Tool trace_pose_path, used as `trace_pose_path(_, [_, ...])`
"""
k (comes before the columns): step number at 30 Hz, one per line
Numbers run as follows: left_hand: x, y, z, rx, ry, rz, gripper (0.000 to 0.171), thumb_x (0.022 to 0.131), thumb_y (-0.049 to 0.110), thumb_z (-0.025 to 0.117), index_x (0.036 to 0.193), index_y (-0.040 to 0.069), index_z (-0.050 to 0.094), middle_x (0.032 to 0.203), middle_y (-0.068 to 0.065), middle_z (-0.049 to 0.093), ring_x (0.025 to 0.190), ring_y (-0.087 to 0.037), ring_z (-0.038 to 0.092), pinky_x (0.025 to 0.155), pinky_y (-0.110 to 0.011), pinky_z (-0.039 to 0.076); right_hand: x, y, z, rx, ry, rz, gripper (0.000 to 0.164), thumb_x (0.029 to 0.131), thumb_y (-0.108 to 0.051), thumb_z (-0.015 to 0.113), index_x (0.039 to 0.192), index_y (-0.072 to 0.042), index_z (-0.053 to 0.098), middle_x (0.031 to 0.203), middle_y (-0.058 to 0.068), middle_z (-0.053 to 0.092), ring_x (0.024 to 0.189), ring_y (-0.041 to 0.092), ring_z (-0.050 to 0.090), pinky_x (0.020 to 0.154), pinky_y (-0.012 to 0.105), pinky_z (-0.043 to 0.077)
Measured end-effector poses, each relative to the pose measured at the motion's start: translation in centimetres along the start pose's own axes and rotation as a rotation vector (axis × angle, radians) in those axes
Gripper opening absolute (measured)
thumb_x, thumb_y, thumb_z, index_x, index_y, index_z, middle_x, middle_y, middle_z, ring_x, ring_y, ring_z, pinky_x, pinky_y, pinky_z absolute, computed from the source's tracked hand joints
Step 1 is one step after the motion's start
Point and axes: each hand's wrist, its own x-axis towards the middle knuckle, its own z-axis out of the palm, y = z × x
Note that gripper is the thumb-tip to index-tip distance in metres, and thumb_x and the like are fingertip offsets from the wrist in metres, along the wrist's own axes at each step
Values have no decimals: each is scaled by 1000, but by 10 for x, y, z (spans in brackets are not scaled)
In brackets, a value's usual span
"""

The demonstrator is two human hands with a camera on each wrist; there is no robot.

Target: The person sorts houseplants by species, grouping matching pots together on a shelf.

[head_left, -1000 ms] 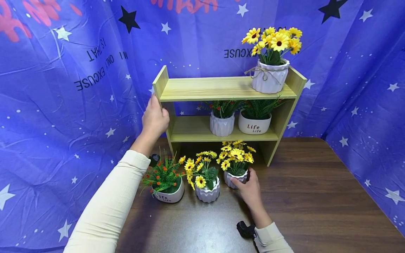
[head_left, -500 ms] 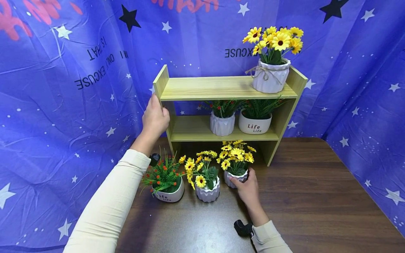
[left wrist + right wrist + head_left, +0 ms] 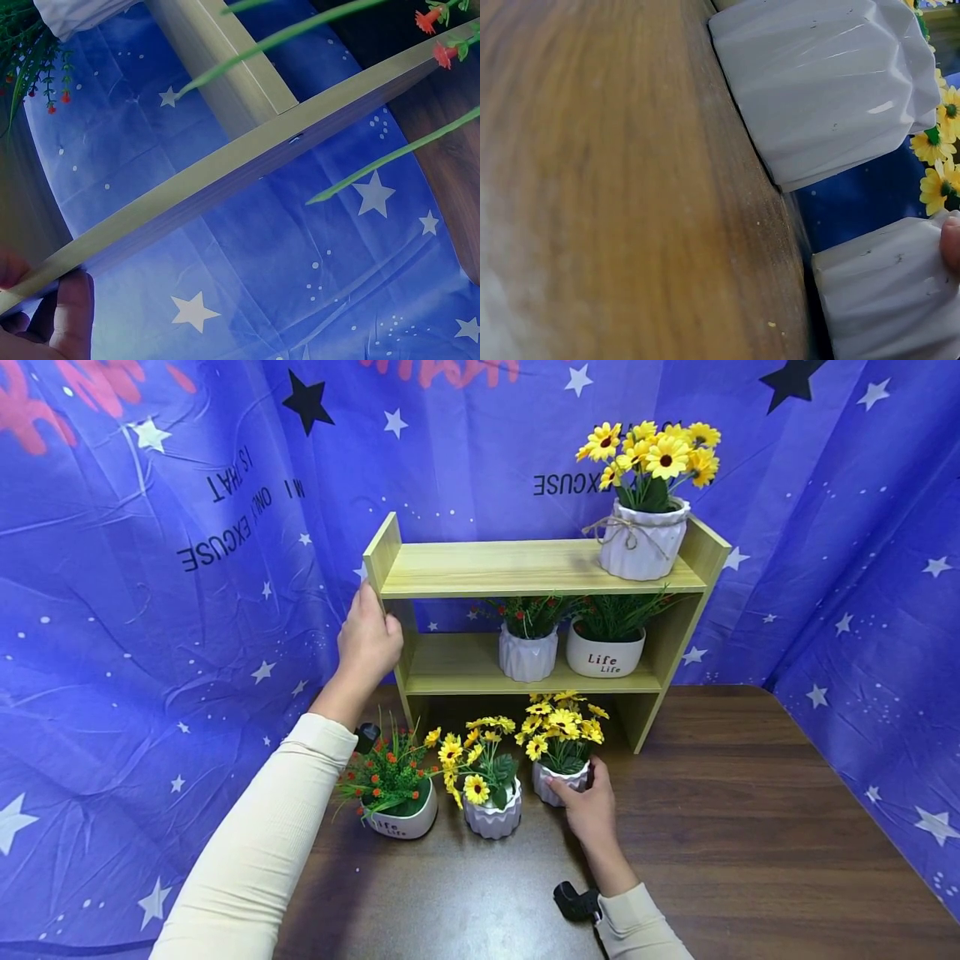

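My left hand [image 3: 369,639] grips the left side panel of a light wooden two-tier shelf [image 3: 480,567]. In the left wrist view, the thumb and fingers hold the edge of that side panel [image 3: 187,172]. My right hand [image 3: 592,810] holds a white ridged pot [image 3: 550,783] of yellow flowers by its right side and rim. This pot stands on the table before the shelf; in the right wrist view a fingertip [image 3: 951,244] lies on the pot [image 3: 885,296]. Just left of it stands another white ridged pot [image 3: 491,817] with yellow flowers.
A white oval pot [image 3: 408,822] with red-flowered greenery stands at the table's left. The middle shelf bears a ridged pot [image 3: 528,658] and an oval "Life" pot [image 3: 604,658]. A twine-tied pot [image 3: 643,545] tops the shelf's right end. Starred blue cloth [image 3: 465,468] hangs behind.
My right wrist has shifted slightly left and up, while the hand stays on the pot. The left hand keeps its grip on the shelf, and the pots have not visibly moved.
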Motion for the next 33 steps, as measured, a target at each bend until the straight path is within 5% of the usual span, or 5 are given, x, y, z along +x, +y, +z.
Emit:
trace_pose_path(7, [1,1,0,-3,2,4,58,92,8,48,148,1,34,137,-23,50,120,-49,53,93,-63,41,0,0,-2,68,32,-18,77,77,-6,83,141,5,42,129,26,55,118,35,53,98,44,42])
trace_pose_path(16, [1,1,0,0,-12,-7,59,93,8,48,149,2,32,139,-22,49,122,-48,52,95,-62,40,-5,-10,-11,108,53,-27,77,77,-6,83,142,2,44,127,23,57,114,30,54,80,15,43])
trace_pose_path(33, [0,0,0,2,-6,-9,59,92,8,48,149,3,32,139,-22,49,122,-48,52,95,-62,41,-17,-48,-30,108,70,-122,80,78,-9,84,145,2,41,131,24,55,110,33,58,80,20,45])
